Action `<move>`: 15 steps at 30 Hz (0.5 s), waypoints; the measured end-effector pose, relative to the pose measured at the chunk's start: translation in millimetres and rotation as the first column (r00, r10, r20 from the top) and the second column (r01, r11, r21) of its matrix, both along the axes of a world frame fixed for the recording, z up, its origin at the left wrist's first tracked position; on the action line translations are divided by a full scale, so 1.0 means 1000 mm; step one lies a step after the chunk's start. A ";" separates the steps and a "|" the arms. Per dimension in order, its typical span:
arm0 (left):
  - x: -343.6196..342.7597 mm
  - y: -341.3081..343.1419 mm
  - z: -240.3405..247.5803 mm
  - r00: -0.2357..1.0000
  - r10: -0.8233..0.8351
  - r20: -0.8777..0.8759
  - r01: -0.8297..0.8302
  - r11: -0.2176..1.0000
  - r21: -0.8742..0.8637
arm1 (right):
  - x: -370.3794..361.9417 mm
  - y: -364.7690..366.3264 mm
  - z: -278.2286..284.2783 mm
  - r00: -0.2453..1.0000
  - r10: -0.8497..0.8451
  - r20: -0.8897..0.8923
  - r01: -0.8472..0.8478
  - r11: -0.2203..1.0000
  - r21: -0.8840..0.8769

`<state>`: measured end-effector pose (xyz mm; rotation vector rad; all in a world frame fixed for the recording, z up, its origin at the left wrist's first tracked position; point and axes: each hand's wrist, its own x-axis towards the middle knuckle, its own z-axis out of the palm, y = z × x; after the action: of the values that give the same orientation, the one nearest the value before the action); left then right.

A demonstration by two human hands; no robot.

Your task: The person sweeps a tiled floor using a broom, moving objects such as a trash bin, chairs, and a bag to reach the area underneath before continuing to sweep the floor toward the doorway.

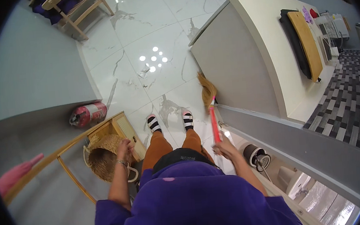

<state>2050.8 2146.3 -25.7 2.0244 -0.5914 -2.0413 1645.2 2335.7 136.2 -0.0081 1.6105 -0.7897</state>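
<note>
My right hand (226, 147) is wrapped round the pinkish-red handle of a broom (214, 124). The broom's tan bristles (207, 90) reach the floor against the base of the grey counter, ahead and to the right of my feet. On the other side, my left hand (125, 149) has its fingers curled in, and nothing shows in them. It is over the rim of a woven basket (103, 160) with rope handles; from this view I cannot tell whether it touches the basket.
At left are a wooden rack (60, 159), a red fire extinguisher (89, 114) and a pink glove-like thing (18, 174). The white-topped counter (263, 32) holds a wooden board (305, 43). A doorway at lower right shows a bucket (256, 155). A wooden chair (81, 14) stands far left.
</note>
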 end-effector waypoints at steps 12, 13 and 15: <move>0.011 -0.087 0.026 0.986 -0.140 0.086 0.142 0.990 -0.019 | 0.116 -0.159 -0.089 0.934 -0.093 0.344 0.126 0.989 -0.073; 0.008 -0.088 0.024 0.983 -0.163 0.085 0.163 0.987 0.001 | 0.119 -0.170 -0.081 0.941 -0.117 0.316 0.155 0.983 -0.097; -0.005 -0.093 0.019 0.971 -0.229 0.070 0.230 0.973 0.001 | 0.122 -0.182 -0.080 0.920 -0.161 0.359 0.232 0.958 -0.166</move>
<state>2046.1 2053.2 -7.1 2.1180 -0.8830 -2.0936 1767.1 2153.6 56.0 0.1396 1.2058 -1.0519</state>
